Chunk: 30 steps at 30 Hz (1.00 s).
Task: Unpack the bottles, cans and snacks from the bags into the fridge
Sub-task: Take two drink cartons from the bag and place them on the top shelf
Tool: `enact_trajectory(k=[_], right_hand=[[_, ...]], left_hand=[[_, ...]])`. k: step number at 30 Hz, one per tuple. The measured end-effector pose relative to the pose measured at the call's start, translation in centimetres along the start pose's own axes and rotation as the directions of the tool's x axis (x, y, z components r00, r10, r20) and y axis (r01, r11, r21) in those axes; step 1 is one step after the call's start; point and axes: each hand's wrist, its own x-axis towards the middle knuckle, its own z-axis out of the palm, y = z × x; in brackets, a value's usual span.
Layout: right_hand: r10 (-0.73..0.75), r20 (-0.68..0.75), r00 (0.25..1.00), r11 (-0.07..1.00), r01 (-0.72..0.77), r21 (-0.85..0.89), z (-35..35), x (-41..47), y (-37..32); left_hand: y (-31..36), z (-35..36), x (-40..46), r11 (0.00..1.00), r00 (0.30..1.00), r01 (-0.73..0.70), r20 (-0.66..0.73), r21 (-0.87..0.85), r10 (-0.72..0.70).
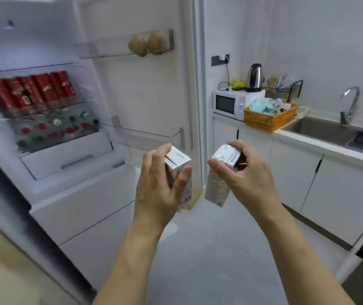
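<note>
My left hand grips a small white drink carton from the top, fingers and thumb curled round it. My right hand grips a second white carton the same way. Both cartons hang upright in front of the open fridge. Inside the fridge, several red cans stand on a glass shelf, and several bottles with red and green caps lie on the shelf below. The open fridge door holds two brown round items in its upper rack; its lower rack is just beyond my hands.
A white drawer sits under the bottles. To the right runs a counter with a microwave, a kettle, an orange basket and a sink with a tap. White cabinets stand below; a grey floor lies underfoot.
</note>
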Motion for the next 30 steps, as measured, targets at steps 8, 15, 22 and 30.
enact_trajectory(k=[8,15,22,30], right_hand=[[-0.11,0.17,0.979,0.981,0.08,0.175,10.1,-0.6,-5.9],[-0.215,0.317,0.924,0.945,0.115,0.308,16.5,-3.0,-11.1],[-0.24,0.414,0.878,0.927,0.081,0.366,21.6,-4.9,-14.3],[-0.271,0.447,0.853,0.91,0.076,0.407,24.8,-6.0,-17.0]], left_hand=[[-4.2,-10.7,-2.1,0.981,0.987,0.094,-0.149,0.171,-0.068],[-6.0,-18.2,-5.5,0.928,0.956,0.199,-0.272,0.314,-0.113],[-7.4,-23.5,-8.0,0.872,0.932,0.278,-0.334,0.402,-0.143],[-9.3,-27.1,-8.7,0.869,0.919,0.289,-0.372,0.402,-0.133]])
